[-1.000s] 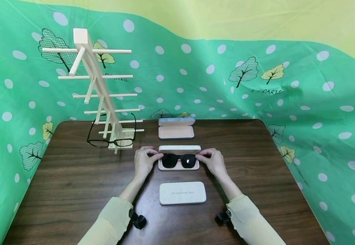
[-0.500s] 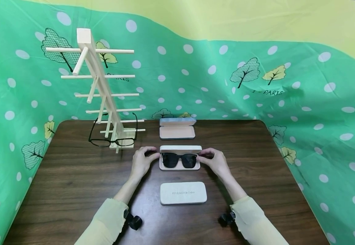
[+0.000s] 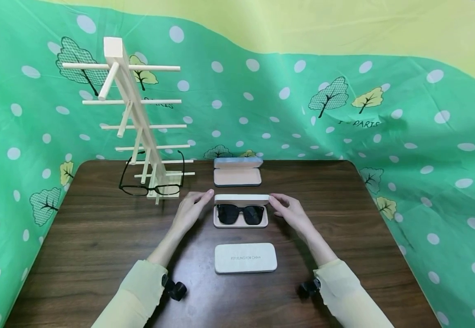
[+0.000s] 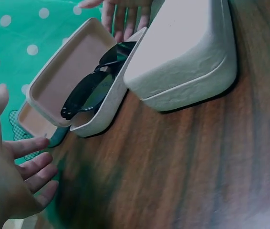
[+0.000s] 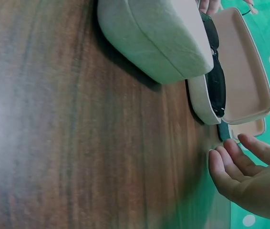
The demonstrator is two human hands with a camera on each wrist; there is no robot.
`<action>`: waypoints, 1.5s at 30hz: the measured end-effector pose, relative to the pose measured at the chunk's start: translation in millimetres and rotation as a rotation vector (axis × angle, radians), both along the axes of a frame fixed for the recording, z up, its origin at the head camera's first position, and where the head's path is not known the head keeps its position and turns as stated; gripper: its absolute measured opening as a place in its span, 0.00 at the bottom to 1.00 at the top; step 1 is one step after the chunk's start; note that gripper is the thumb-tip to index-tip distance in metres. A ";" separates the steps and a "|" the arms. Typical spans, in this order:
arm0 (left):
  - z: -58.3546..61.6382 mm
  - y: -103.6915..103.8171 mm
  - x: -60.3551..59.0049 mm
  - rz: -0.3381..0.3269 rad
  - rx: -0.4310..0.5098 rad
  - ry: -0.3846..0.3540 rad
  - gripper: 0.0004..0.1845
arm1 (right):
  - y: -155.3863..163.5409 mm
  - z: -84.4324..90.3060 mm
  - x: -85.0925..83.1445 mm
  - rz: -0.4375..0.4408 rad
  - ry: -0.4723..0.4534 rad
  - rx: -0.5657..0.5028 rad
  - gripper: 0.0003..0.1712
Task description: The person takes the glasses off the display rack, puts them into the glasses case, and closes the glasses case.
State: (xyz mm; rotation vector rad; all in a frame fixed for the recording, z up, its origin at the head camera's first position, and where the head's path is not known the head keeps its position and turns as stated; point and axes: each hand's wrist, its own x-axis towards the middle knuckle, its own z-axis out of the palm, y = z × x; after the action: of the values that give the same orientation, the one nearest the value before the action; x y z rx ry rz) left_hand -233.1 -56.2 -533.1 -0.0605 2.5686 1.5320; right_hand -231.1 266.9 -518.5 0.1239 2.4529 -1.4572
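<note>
Black sunglasses [image 3: 240, 215] lie with dark lenses facing up inside an open white glasses case [image 3: 241, 197], whose lid stands raised at the back. My left hand [image 3: 190, 210] is beside the case's left side, fingers loosely extended and thumb apart, holding nothing. On the other side, my right hand [image 3: 292, 213] has its fingertips close to the lid's right edge; the right wrist view shows its relaxed fingers [image 5: 235, 162] with nothing between them. Whether those fingertips touch the lid, I cannot tell. Nearer to me lies a closed white glasses case [image 3: 245, 258] with printed lettering.
Behind stands an open blue glasses case [image 3: 237, 177] with a pale lining. A wooden peg rack [image 3: 132, 91] rises at the back left, with black-framed eyeglasses [image 3: 151, 189] hanging low on it. A green patterned cloth [image 3: 426, 136] hangs behind the dark wooden table [image 3: 98, 255].
Both hands have let go of the sunglasses, which now rest in the open case. The hands have moved apart and slightly back toward the raised lid.
</note>
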 end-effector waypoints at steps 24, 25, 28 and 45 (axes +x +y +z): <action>16.3 3.1 -17.3 -0.143 -0.153 -0.138 0.48 | -0.9 12.7 -22.2 0.092 -0.145 0.205 0.49; 16.8 3.3 -17.5 -0.150 -0.159 -0.139 0.48 | -1.0 12.6 -23.8 0.089 -0.166 0.208 0.51; 16.5 2.9 -18.7 -0.171 -0.172 -0.133 0.46 | -1.8 12.4 -27.0 0.090 -0.207 0.217 0.54; 8.0 10.2 -24.0 -0.181 -0.134 -0.146 0.46 | -5.0 13.2 -25.9 0.118 -0.197 0.238 0.51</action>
State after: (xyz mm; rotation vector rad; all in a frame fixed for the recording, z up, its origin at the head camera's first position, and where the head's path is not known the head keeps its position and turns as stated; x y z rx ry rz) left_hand -257.1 -46.0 -525.1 0.0427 2.4820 1.2446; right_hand -256.9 261.9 -505.3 0.1609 2.4170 -1.0486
